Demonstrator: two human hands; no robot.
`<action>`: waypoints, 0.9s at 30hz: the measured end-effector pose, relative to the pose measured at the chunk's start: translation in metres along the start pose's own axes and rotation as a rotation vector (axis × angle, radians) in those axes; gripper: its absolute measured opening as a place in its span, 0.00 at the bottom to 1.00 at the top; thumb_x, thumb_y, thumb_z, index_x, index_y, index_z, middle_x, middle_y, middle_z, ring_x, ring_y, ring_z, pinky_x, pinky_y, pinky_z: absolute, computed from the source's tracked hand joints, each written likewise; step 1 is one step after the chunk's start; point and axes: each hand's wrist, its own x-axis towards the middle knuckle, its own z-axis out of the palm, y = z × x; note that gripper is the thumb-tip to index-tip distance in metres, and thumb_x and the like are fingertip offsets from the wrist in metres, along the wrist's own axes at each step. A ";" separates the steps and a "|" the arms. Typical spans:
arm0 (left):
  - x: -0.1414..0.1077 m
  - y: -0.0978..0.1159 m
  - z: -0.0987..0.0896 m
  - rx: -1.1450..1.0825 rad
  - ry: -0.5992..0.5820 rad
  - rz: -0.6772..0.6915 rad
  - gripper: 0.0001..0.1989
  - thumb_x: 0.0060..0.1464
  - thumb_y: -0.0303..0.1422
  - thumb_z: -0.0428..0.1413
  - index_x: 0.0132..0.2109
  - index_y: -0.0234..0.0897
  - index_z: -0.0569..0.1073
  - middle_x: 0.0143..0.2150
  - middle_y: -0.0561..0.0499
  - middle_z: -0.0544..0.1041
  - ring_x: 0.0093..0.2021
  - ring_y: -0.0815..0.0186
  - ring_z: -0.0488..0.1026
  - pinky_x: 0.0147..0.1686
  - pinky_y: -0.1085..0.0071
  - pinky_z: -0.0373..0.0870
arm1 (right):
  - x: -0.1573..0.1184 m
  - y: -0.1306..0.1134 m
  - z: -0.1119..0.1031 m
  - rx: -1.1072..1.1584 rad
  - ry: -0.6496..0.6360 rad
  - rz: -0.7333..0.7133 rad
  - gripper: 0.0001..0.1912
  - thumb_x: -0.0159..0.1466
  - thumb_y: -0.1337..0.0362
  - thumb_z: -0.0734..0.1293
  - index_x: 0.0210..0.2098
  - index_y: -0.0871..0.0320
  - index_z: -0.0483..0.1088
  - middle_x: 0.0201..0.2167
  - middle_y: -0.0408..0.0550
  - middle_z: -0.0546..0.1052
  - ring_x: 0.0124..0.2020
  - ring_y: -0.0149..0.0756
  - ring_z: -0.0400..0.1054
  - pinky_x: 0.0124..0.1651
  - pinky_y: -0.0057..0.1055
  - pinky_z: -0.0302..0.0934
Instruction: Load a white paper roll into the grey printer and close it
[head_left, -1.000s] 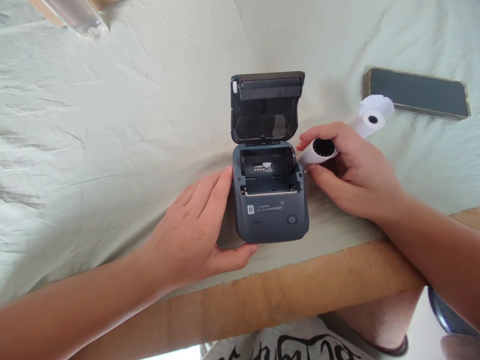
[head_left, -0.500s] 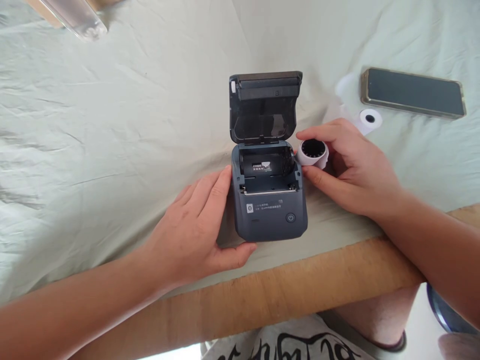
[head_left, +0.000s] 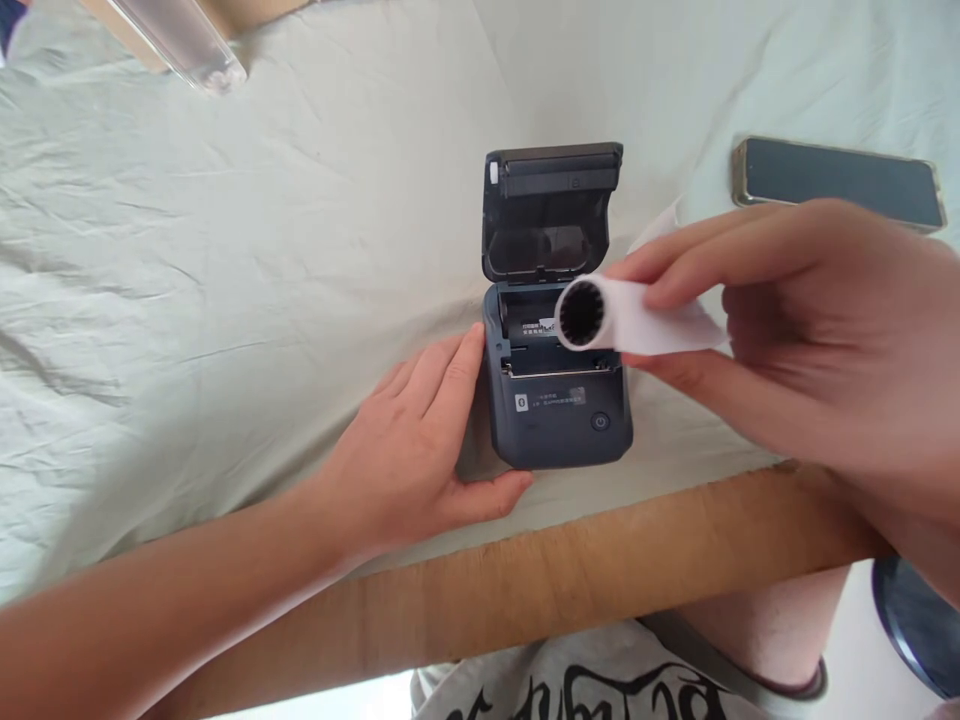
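A dark blue label printer [head_left: 559, 430] lies on the cloth with its black lid [head_left: 551, 215] raised and its compartment open to view. Against its left side and lower left corner rests my left hand [head_left: 420, 440], thumb and fingers apart. My right hand [head_left: 802, 310] pinches a white paper roll [head_left: 630, 315] with a black ribbed core, held above the right part of the compartment. A loose piece of the paper shows behind the fingers.
A phone [head_left: 840, 180] in a clear case lies at the upper right, partly behind my right hand. At the upper left is a clear plastic item [head_left: 184, 45] beside cardboard. A wooden edge [head_left: 525, 580] runs along the front of the cloth.
My right hand has lifted the paper roll from beside the printer, up and left over the compartment. The small white roll near the phone is now hidden. My left hand stays at the printer.
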 end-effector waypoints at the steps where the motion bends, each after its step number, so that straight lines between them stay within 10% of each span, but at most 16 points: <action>1: 0.000 -0.002 -0.001 -0.012 -0.025 0.005 0.55 0.78 0.55 0.63 0.94 0.37 0.46 0.82 0.29 0.76 0.76 0.34 0.81 0.72 0.40 0.87 | 0.004 -0.003 0.002 -0.039 -0.062 -0.063 0.05 0.79 0.61 0.77 0.47 0.43 0.78 0.51 0.34 0.92 0.49 0.37 0.89 0.51 0.41 0.82; 11: 0.002 -0.001 -0.003 -0.002 -0.009 0.032 0.52 0.80 0.56 0.59 0.93 0.33 0.48 0.78 0.25 0.78 0.73 0.34 0.84 0.70 0.40 0.88 | 0.026 0.025 0.021 -0.205 -0.168 -0.171 0.06 0.75 0.63 0.79 0.45 0.47 0.78 0.33 0.41 0.83 0.26 0.34 0.67 0.30 0.40 0.60; 27: 0.000 0.000 -0.004 -0.008 -0.002 0.015 0.56 0.79 0.58 0.61 0.94 0.40 0.41 0.80 0.31 0.78 0.73 0.38 0.83 0.69 0.44 0.87 | 0.006 -0.001 0.031 -0.098 -0.123 -0.287 0.10 0.80 0.68 0.73 0.40 0.52 0.75 0.36 0.39 0.85 0.37 0.34 0.78 0.41 0.40 0.69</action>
